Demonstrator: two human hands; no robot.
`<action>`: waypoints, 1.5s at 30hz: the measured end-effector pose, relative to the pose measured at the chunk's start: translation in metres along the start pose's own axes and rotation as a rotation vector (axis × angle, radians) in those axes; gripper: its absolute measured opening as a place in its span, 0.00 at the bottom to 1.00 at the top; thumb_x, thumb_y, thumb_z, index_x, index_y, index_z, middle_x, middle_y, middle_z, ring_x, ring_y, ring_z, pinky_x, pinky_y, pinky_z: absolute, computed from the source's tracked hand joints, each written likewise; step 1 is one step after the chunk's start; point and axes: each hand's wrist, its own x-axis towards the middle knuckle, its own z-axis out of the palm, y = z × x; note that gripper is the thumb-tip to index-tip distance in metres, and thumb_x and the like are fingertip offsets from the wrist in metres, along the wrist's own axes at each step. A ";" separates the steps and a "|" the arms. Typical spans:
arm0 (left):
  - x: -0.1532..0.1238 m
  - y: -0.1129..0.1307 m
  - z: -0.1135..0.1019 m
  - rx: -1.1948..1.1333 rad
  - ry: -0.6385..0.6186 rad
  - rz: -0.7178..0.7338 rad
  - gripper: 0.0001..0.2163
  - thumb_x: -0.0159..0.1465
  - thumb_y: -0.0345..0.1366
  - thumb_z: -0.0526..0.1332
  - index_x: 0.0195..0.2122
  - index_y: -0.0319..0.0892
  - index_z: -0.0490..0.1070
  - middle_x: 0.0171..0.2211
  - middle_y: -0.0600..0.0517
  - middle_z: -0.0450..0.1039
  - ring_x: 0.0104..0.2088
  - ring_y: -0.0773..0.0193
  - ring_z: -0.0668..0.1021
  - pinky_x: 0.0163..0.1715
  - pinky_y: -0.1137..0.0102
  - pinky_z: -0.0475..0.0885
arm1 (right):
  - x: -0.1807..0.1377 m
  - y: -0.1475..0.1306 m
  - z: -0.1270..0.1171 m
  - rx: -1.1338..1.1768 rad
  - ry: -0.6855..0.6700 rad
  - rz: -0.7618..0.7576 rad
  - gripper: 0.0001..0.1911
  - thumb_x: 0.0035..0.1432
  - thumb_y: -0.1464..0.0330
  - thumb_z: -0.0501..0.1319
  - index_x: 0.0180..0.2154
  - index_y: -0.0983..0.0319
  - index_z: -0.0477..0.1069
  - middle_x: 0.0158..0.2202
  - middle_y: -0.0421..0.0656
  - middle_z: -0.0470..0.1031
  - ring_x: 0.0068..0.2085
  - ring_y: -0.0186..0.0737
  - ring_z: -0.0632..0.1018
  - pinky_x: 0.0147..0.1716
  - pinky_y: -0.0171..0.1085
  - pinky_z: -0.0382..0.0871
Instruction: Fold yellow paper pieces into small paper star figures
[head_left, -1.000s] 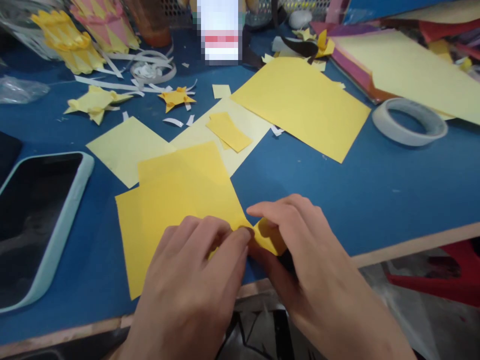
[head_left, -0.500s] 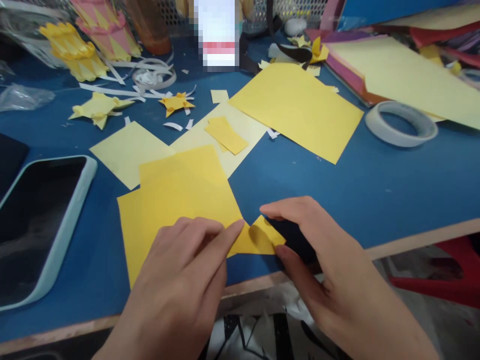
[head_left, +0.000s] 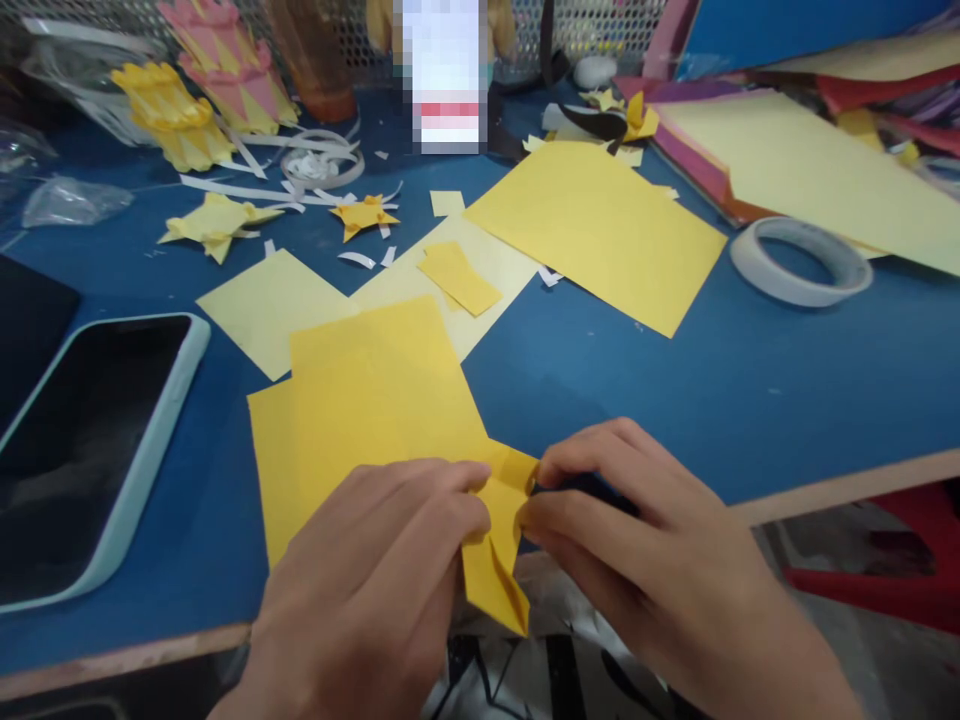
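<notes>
My left hand [head_left: 375, 590] and my right hand [head_left: 645, 560] pinch a small folded yellow paper piece [head_left: 499, 555] between them at the near edge of the blue table [head_left: 675, 400]. Its lower tip hangs past the table edge. The fingers of both hands are closed on it. Just behind my left hand lies a stack of yellow paper squares [head_left: 367, 400].
A phone in a pale case [head_left: 82, 450] lies at left. A large yellow sheet [head_left: 600, 225], a tape roll [head_left: 801, 260], small folded yellow shapes [head_left: 214, 220], paper strips and a stack of coloured paper [head_left: 810, 160] lie further back.
The small yellow piece has been turned and folded: it lay flat on the table edge, now it is held upright between both hands, tip pointing down.
</notes>
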 end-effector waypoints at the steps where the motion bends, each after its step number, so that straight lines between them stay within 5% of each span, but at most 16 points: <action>1: -0.001 -0.001 0.000 0.018 -0.023 0.037 0.12 0.63 0.21 0.50 0.35 0.44 0.67 0.41 0.57 0.77 0.45 0.71 0.75 0.48 0.76 0.66 | 0.000 0.001 0.001 -0.025 0.021 -0.027 0.09 0.62 0.75 0.55 0.30 0.64 0.70 0.35 0.43 0.70 0.37 0.37 0.67 0.34 0.35 0.64; 7: -0.006 -0.016 -0.008 0.098 -0.154 0.186 0.11 0.62 0.24 0.50 0.40 0.45 0.66 0.48 0.55 0.75 0.51 0.65 0.72 0.49 0.70 0.65 | 0.000 0.003 0.004 0.017 -0.040 -0.081 0.08 0.62 0.77 0.54 0.37 0.66 0.72 0.38 0.44 0.72 0.40 0.40 0.67 0.40 0.40 0.65; 16: -0.010 -0.027 -0.015 0.159 -0.184 0.309 0.08 0.64 0.29 0.53 0.38 0.48 0.70 0.37 0.58 0.78 0.37 0.64 0.75 0.41 0.68 0.68 | -0.001 -0.002 -0.003 0.033 -0.111 -0.108 0.08 0.63 0.70 0.56 0.37 0.64 0.73 0.38 0.42 0.74 0.42 0.39 0.68 0.46 0.40 0.65; 21: -0.011 -0.021 -0.011 0.080 -0.133 0.129 0.11 0.62 0.28 0.52 0.43 0.46 0.66 0.34 0.57 0.77 0.36 0.64 0.75 0.41 0.71 0.69 | 0.004 -0.006 0.000 -0.034 -0.020 -0.125 0.13 0.65 0.74 0.51 0.34 0.65 0.74 0.34 0.43 0.74 0.38 0.37 0.69 0.44 0.38 0.65; 25: -0.009 -0.017 -0.012 -0.021 -0.195 0.133 0.15 0.61 0.26 0.53 0.49 0.44 0.64 0.38 0.56 0.76 0.38 0.65 0.73 0.42 0.72 0.68 | 0.007 -0.008 0.002 -0.087 -0.014 -0.152 0.17 0.66 0.73 0.50 0.31 0.63 0.75 0.33 0.43 0.74 0.37 0.38 0.70 0.42 0.38 0.66; 34: -0.001 -0.015 -0.011 -0.050 -0.207 0.038 0.06 0.65 0.29 0.54 0.34 0.47 0.66 0.30 0.58 0.74 0.31 0.66 0.74 0.32 0.68 0.67 | 0.002 -0.006 0.008 0.022 0.047 -0.020 0.11 0.63 0.73 0.54 0.30 0.64 0.72 0.34 0.40 0.76 0.37 0.34 0.72 0.49 0.39 0.65; 45: -0.001 -0.005 0.000 0.172 -0.026 -0.156 0.07 0.67 0.36 0.52 0.32 0.46 0.63 0.24 0.55 0.67 0.28 0.59 0.69 0.29 0.64 0.60 | 0.009 -0.014 0.009 -0.013 0.077 0.215 0.11 0.62 0.71 0.56 0.27 0.63 0.68 0.32 0.43 0.71 0.35 0.38 0.70 0.33 0.37 0.65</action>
